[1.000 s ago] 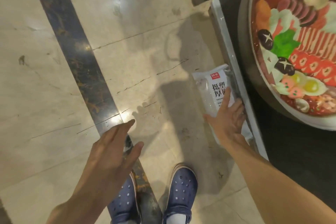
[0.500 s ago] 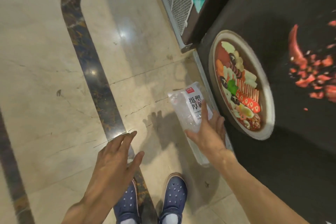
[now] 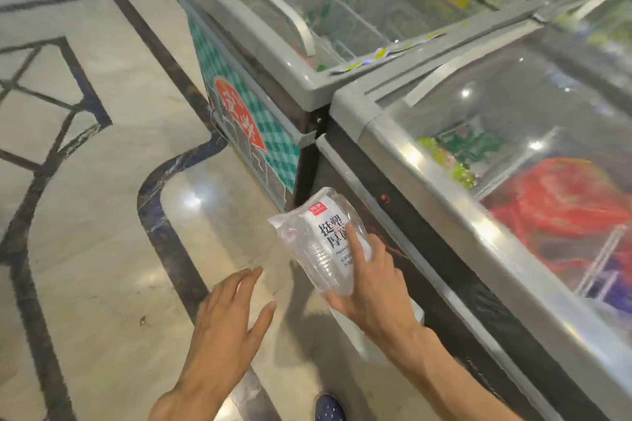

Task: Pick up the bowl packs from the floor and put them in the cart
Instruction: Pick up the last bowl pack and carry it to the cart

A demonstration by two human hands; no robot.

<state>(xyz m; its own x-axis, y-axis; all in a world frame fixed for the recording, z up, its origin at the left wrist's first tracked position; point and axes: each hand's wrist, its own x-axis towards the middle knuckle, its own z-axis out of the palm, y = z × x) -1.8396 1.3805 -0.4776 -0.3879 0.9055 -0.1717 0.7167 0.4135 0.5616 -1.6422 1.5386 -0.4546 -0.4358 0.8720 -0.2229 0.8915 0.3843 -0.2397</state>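
Observation:
A clear plastic bowl pack (image 3: 316,239) with a white label and black characters is lifted off the floor beside the freezer. My right hand (image 3: 372,287) grips its lower end, index finger stretched across the label. Just left of the pack, my left hand (image 3: 232,314) hovers with fingers spread and nothing in it. No cart is in view.
Two glass-topped chest freezers (image 3: 359,102) run along the right, the near one holding red and green goods. Marble floor (image 3: 102,249) with dark inlay lines spreads to the left. The toe of my blue shoe (image 3: 328,408) shows at the bottom.
The pack has come up off the floor in my right hand. My view has risen from the floor to the freezer tops. My left hand stays open beside it.

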